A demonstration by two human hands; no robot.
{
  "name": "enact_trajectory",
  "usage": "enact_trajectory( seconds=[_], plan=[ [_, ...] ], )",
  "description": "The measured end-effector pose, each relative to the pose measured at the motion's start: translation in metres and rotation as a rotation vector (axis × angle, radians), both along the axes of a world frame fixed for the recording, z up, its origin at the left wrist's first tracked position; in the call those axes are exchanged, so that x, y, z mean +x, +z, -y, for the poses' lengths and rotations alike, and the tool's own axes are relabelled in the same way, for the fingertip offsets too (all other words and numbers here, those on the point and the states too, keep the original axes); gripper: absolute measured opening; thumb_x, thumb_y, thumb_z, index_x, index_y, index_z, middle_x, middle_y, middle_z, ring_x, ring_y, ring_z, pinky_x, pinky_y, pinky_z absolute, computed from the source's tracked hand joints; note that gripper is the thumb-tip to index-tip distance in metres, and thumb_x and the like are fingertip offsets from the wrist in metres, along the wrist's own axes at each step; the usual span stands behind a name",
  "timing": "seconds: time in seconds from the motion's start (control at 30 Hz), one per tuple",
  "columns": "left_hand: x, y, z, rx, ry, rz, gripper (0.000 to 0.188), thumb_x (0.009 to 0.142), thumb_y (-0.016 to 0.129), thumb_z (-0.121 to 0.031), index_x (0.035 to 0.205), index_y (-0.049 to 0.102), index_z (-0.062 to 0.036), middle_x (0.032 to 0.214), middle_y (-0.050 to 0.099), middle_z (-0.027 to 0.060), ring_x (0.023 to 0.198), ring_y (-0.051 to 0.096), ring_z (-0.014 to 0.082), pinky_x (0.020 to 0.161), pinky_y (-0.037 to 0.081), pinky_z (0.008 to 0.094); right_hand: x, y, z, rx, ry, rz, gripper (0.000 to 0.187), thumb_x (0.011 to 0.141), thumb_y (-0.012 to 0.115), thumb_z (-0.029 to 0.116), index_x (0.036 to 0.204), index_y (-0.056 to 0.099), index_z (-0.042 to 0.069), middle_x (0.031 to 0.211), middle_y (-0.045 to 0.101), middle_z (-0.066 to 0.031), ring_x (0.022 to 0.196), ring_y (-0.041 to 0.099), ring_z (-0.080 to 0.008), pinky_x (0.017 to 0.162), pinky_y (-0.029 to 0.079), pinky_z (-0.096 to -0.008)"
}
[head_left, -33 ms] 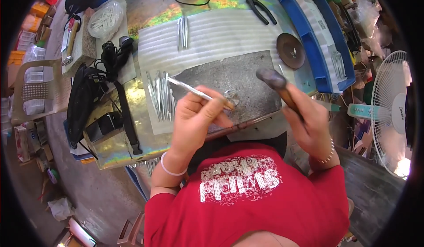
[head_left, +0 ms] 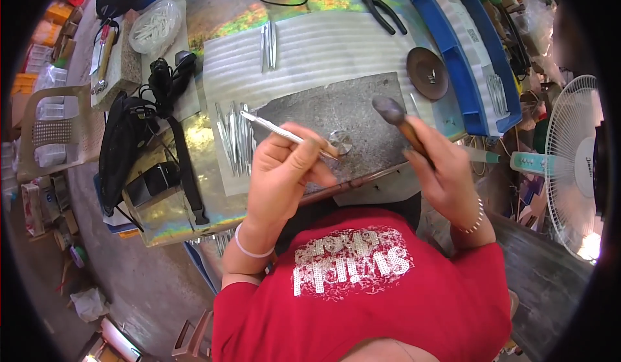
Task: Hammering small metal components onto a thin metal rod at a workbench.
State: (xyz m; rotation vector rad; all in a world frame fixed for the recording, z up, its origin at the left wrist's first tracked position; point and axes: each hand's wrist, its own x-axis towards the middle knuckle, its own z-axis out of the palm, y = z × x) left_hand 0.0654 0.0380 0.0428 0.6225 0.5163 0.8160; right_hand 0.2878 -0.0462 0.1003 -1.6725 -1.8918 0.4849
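Nothing moved much | our left hand (head_left: 284, 168) fingers pinch thin, stiff, light metal strip (head_left: 275, 128) near its end | right hand (head_left: 446, 174) fingers grip heavy hammer (head_left: 396, 117)

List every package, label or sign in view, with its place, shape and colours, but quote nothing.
Clear plastic bag: far left of the bench, rounded, holding white pieces.
Orange box: upper left edge, rectangular.
White label: on the blue tray's wall, far right, small rectangle.
No screen shows.
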Motion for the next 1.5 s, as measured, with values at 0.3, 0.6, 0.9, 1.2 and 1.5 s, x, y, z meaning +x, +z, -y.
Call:
enact_trajectory(
  seconds=[0.3, 0.6, 0.9, 1.2, 1.5],
  plan=[
    [-0.005, 0.003, 0.004, -0.100, 0.009, 0.107, 0.014, 0.095, 0.053, -0.014, 0.097, 0.054, -0.0002, 0.091, 0.064, 0.0151, 0.060, 0.063, 0.0154, 0.054, 0.053, 0.0236, -0.007, -0.049, -0.011, -0.056, -0.085, 0.195, 0.033, 0.085, 0.059, 0.007, 0.117, 0.054, 0.001, 0.096, 0.058, -0.0176, 0.088, 0.059, -0.0343, 0.075, 0.047, -0.0382],
    [0.000, 0.007, 0.010, 0.220, -0.052, -0.321, 0.030, 0.092, 0.054, -0.003, 0.119, 0.043, 0.0006, 0.087, 0.064, 0.0143, 0.064, 0.062, 0.0147, 0.061, 0.051, 0.0223, 0.080, -0.101, -0.006, -0.099, -0.423, 0.336, 0.027, 0.081, 0.060, 0.007, 0.108, 0.055, 0.001, 0.099, 0.060, -0.0169, 0.085, 0.062, -0.0322, 0.072, 0.050, -0.0377],
    [-0.005, 0.012, 0.023, 0.299, -0.006, -0.479, 0.024, 0.088, 0.058, 0.003, 0.111, 0.055, 0.0072, 0.076, 0.064, 0.0080, 0.061, 0.060, 0.0090, 0.055, 0.049, 0.0189, 0.075, -0.102, -0.019, -0.133, -0.386, 0.396, 0.022, 0.077, 0.056, 0.004, 0.098, 0.049, 0.002, 0.098, 0.056, -0.0177, 0.079, 0.061, -0.0370, 0.065, 0.050, -0.0457],
    [0.000, -0.004, 0.021, 0.624, -0.067, -0.465, 0.023, 0.093, 0.053, -0.006, 0.114, 0.059, 0.0037, 0.084, 0.064, 0.0050, 0.077, 0.061, 0.0098, 0.069, 0.049, 0.0202, 0.011, -0.001, 0.010, -0.103, 0.039, -0.531, 0.011, 0.090, 0.059, 0.008, 0.092, 0.063, -0.002, 0.074, 0.057, -0.0063, 0.057, 0.057, -0.0098, 0.052, 0.045, -0.0226],
    [0.000, 0.004, 0.040, 0.295, -0.013, -0.244, 0.013, 0.090, 0.056, 0.004, 0.103, 0.054, 0.0044, 0.093, 0.065, 0.0082, 0.089, 0.062, 0.0106, 0.078, 0.051, 0.0224, -0.045, -0.018, -0.017, -0.141, 0.103, -0.876, 0.010, 0.088, 0.058, -0.001, 0.097, 0.058, -0.004, 0.081, 0.061, -0.0082, 0.068, 0.060, -0.0104, 0.058, 0.047, -0.0199]
  ],
)
